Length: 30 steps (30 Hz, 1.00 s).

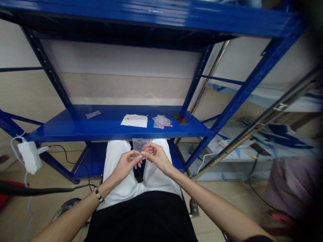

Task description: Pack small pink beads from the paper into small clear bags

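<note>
Above my lap, both hands meet at a small clear plastic zip bag (138, 144). My left hand (128, 162) pinches the bag's near end between thumb and fingers. Thumb and forefinger of my right hand (154, 155) are closed on the same end, close to the left fingertips. Something small and pinkish shows at the fingertips, too small to make out. On the blue shelf (111, 122) in front lies a white paper (137, 121) with a tiny brownish piece (128, 118) on it. Right of the paper rests a clear bag of small pink pieces (162, 122).
A flat clear bag (93, 114) lies on the shelf's left side. A dark reddish, blurred item (180, 118) is at its right end. A white power strip (29, 156) hangs by the left post. A steel-framed rack (237, 141) stands to the right, and a blue upper shelf (156, 15) overhead.
</note>
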Tool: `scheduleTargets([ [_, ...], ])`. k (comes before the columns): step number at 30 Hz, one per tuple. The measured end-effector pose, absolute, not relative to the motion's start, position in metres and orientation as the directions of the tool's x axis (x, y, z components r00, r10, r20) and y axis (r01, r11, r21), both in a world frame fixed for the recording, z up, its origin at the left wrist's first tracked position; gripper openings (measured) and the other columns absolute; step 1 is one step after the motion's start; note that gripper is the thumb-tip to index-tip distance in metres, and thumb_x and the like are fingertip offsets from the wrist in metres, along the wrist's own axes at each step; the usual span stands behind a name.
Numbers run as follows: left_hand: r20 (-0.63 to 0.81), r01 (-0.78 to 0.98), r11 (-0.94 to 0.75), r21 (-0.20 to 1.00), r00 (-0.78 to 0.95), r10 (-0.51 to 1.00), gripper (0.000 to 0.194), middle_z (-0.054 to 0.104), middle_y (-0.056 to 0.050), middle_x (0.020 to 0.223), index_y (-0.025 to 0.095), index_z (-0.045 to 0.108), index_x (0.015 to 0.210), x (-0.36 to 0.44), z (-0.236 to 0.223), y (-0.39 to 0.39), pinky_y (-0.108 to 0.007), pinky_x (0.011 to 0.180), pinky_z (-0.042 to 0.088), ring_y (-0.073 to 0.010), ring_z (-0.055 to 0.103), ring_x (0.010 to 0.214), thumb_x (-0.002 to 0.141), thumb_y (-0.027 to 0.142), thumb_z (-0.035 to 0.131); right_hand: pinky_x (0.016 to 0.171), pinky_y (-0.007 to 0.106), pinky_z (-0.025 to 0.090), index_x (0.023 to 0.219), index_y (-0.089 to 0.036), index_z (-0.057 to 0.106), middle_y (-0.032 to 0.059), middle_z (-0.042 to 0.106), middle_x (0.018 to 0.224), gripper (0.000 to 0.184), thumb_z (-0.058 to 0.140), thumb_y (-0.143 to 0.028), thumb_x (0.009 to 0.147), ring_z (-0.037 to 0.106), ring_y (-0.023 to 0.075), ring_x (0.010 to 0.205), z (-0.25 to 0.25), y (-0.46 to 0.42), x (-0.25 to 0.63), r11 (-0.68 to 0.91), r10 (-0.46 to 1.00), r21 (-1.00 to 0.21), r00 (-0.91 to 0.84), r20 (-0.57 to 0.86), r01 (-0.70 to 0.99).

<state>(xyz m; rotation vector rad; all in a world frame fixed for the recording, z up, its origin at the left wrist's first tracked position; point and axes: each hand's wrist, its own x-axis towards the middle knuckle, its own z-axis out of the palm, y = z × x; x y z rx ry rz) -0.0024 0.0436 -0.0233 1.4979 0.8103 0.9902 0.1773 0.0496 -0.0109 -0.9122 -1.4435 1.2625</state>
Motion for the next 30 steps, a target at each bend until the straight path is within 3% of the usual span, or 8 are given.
scheduleTargets([
  [3,0.168,-0.068,-0.154,0.986,0.357,0.919,0.028,0.065,-0.005,0.071,0.012,0.066,0.083,-0.004,-0.023,0.045,-0.023,0.055,0.044,-0.0127,0.058,0.060,0.086,0.041,0.065,0.050,0.021,0.042,0.101,-0.018,0.061,-0.0004,0.060,0.072,0.031,0.072,-0.040,0.081,0.055,0.0103,0.058,-0.010,0.049,0.176,0.160,0.948,-0.979,-0.257,0.188,-0.125],
  [6,0.176,-0.081,-0.158,0.984,0.314,0.933,0.028,0.064,-0.004,0.066,0.013,0.064,0.076,-0.007,-0.020,0.046,-0.023,0.055,0.044,-0.0127,0.058,0.059,0.085,0.040,0.067,0.060,0.023,0.049,0.102,-0.019,0.061,0.0011,0.062,0.080,0.035,0.077,-0.036,0.077,0.061,0.0129,0.069,-0.008,0.048,0.176,0.147,0.945,-0.979,-0.271,0.180,-0.140],
  [12,0.186,-0.070,-0.172,0.983,0.343,0.921,0.028,0.067,-0.005,0.075,0.013,0.066,0.093,-0.008,-0.016,0.046,-0.023,0.055,0.044,-0.0139,0.062,0.063,0.084,0.040,0.068,0.064,0.025,0.050,0.102,-0.018,0.063,0.0020,0.064,0.080,0.037,0.079,-0.034,0.073,0.062,0.0135,0.070,-0.006,0.047,0.177,0.131,0.950,-0.986,-0.270,0.155,-0.105],
  [17,0.173,-0.034,-0.172,0.984,0.356,0.918,0.028,0.065,-0.004,0.073,0.013,0.062,0.092,-0.007,-0.021,0.047,-0.023,0.055,0.045,-0.0142,0.062,0.062,0.084,0.040,0.067,0.063,0.027,0.048,0.099,-0.018,0.061,0.0016,0.065,0.078,0.036,0.078,-0.034,0.072,0.061,0.0148,0.069,-0.005,0.046,0.177,0.202,0.948,-0.979,-0.251,0.194,0.007],
  [22,0.189,-0.009,-0.198,0.980,0.342,0.921,0.027,0.067,-0.009,0.096,0.015,0.063,0.098,-0.005,-0.021,0.046,-0.025,0.061,0.050,-0.0190,0.065,0.081,0.082,0.037,0.069,0.059,0.024,0.042,0.109,-0.020,0.053,-0.0004,0.064,0.078,0.039,0.072,-0.029,0.076,0.056,0.0124,0.065,0.001,0.041,0.174,0.292,0.929,-0.954,-0.260,0.265,0.071],
  [28,0.333,0.043,-0.365,0.930,0.323,0.886,0.023,0.067,-0.010,0.110,0.017,0.067,0.103,-0.010,-0.015,0.049,-0.028,0.077,0.048,-0.0216,0.062,0.101,0.087,0.033,0.064,0.058,0.023,0.039,0.113,-0.021,0.049,-0.0021,0.061,0.079,0.043,0.071,-0.025,0.075,0.055,0.0114,0.065,-0.002,0.039,0.172,0.275,0.929,-0.960,-0.271,0.253,0.048],
  [30,0.345,0.078,-0.391,0.917,0.338,0.876,0.022,0.069,-0.010,0.104,0.016,0.069,0.099,-0.013,-0.016,0.052,-0.029,0.080,0.047,-0.0218,0.062,0.099,0.086,0.033,0.064,0.059,0.024,0.041,0.113,-0.021,0.049,-0.0023,0.061,0.077,0.045,0.072,-0.026,0.075,0.056,0.0122,0.065,-0.004,0.039,0.171,0.253,0.931,-0.967,-0.281,0.231,0.041],
])
